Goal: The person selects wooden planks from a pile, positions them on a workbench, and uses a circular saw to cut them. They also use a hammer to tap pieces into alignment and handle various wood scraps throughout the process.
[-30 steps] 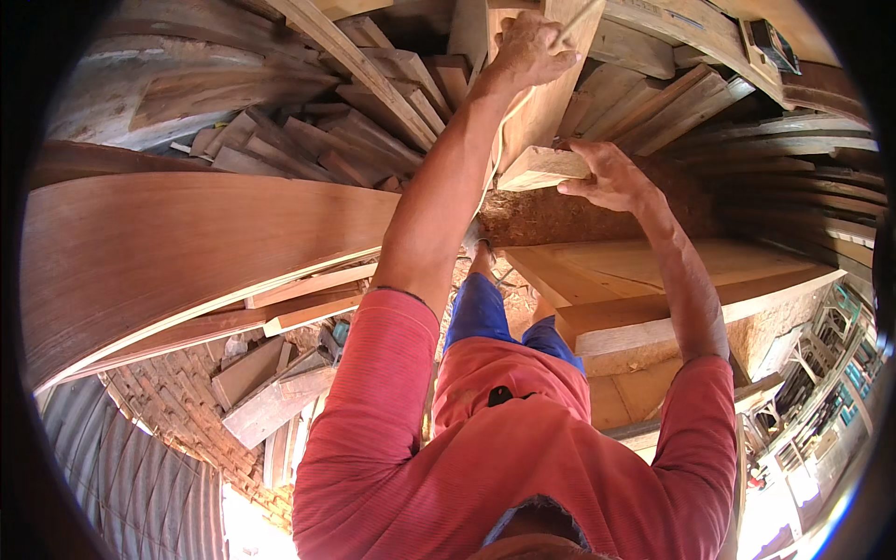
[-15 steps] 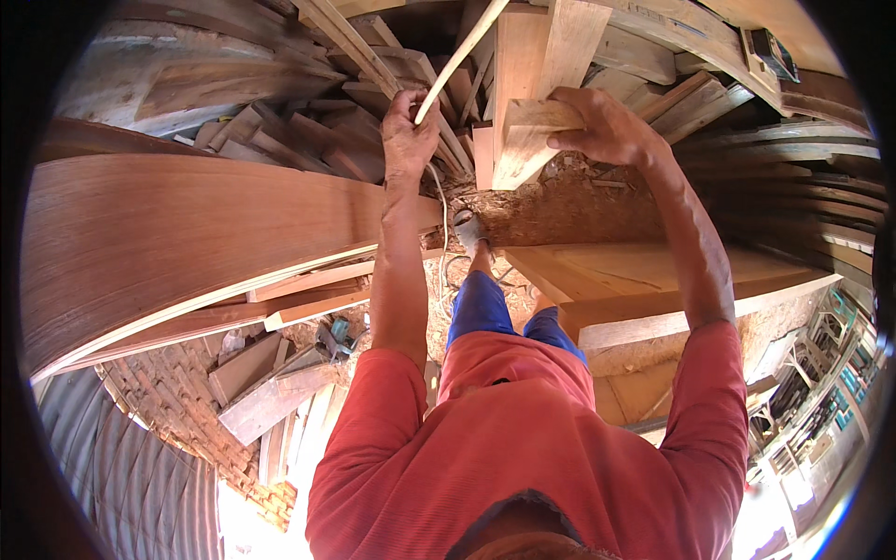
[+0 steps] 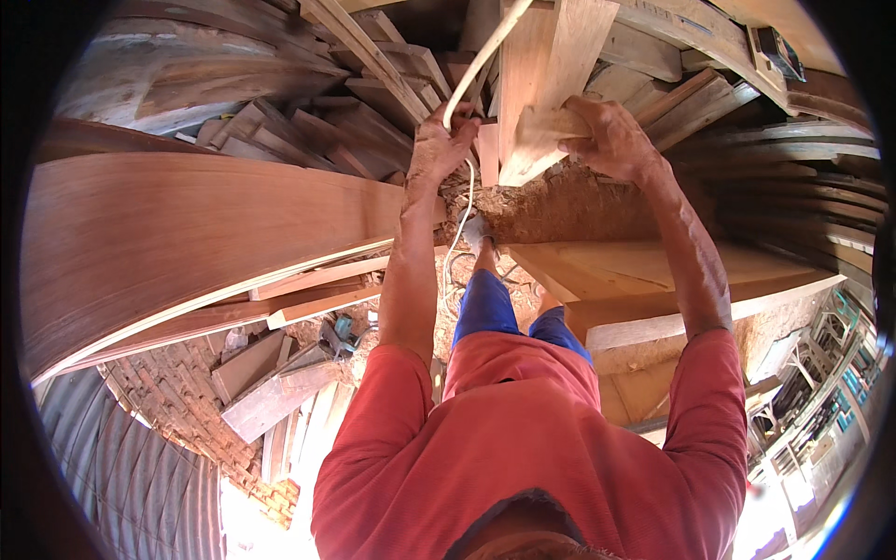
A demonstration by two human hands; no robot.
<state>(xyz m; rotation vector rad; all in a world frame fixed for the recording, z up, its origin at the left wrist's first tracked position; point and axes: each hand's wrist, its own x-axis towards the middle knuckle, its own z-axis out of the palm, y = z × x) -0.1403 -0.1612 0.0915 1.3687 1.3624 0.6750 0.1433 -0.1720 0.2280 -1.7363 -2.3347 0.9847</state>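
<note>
- The far side of my left hand [image 3: 441, 145] is turned from view, so most of its fingers are hidden behind the palm and thumb.
- The pale cord [image 3: 485, 54] is cut off by the upper edge; a stretch of it vanishes inside that hand, then shows again below and hangs toward the floor.
- My left hand has the cord in its grasp, though I cannot tell how tightly.
- The wooden block [image 3: 546, 131] is blurred, and its right end is partly covered by my right hand [image 3: 614, 140].
- That hand grasps the block by this end, thumb on the near side and fingers over the top; the fingertips are hard to make out.
- The block is in front of the upright boards [image 3: 525, 61], whose tops run out of view; I cannot tell whether they touch it.
- My left arm reaches almost straight forward, the wrist near the stacked offcuts.
- My right arm stretches forward too, its forearm slanting inward above the thick slab [image 3: 653, 313].
</note>
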